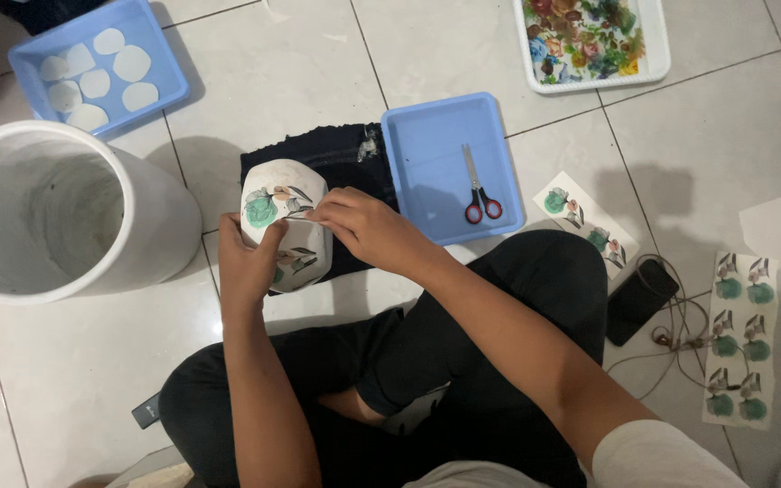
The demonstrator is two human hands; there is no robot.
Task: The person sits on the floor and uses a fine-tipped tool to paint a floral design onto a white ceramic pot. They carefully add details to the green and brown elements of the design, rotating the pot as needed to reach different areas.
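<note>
So the person's sitting cross-legged on a tiled floor [427, 54] with a small white pot [284, 226] lying on its side over a dark cloth [345, 154]. The left hand [248, 264] is wrapped around the near side of the pot, fingers curled snug on it and the thumb up by a green flower decal [261, 211] on the pot's wall. The right hand [365, 228] comes in from the other side with fingertips pinched close together right on the pot's surface, pressing at the edge of the decal's leaves; can't tell if there's a loose bit of sticker between them or just the pot.

Just past the right-hand fingers sits a blue tray [427, 136] with red-handled scissors [477, 197] in it. Further out beyond that tray there's a white tray [654, 54] of colourful flower prints. Off to the outer side of the right wrist lies a strip of flower decals [587, 228], then a black phone [641, 300] with a tangled cable, and a bigger decal sheet [739, 342] well apart from both hands.

On the left hand's outer side there's a big white bucket [160, 212], close by, and beyond it another blue tray [163, 63] holding white cut-out shapes
</note>
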